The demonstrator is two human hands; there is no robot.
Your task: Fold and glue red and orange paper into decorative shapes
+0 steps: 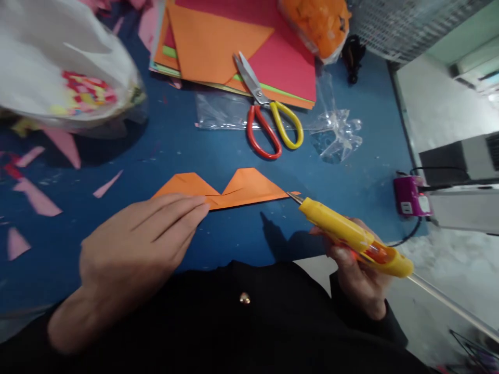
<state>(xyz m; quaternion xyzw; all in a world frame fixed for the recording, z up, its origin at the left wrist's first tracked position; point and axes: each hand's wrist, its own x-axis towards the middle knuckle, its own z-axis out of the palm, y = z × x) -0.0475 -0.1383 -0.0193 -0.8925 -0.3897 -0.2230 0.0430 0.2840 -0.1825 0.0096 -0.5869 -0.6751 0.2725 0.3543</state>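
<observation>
An orange folded paper piece with two peaks lies on the blue table. My left hand rests flat over its left end, fingers stretched out together, covering part of the lower edge. In my right hand is a yellow glue gun, gripped by its handle, with a clear glue stick out of its back end. The metal nozzle is at the paper's right tip; whether it touches cannot be made out. Scissors with one red and one yellow handle lie beyond the paper, blades resting on stacked paper.
A stack of coloured paper sheets lies at the back, beside an orange bag. Crumpled clear plastic is at right. A white container and pink scraps occupy the left. A purple socket box sits by the right edge.
</observation>
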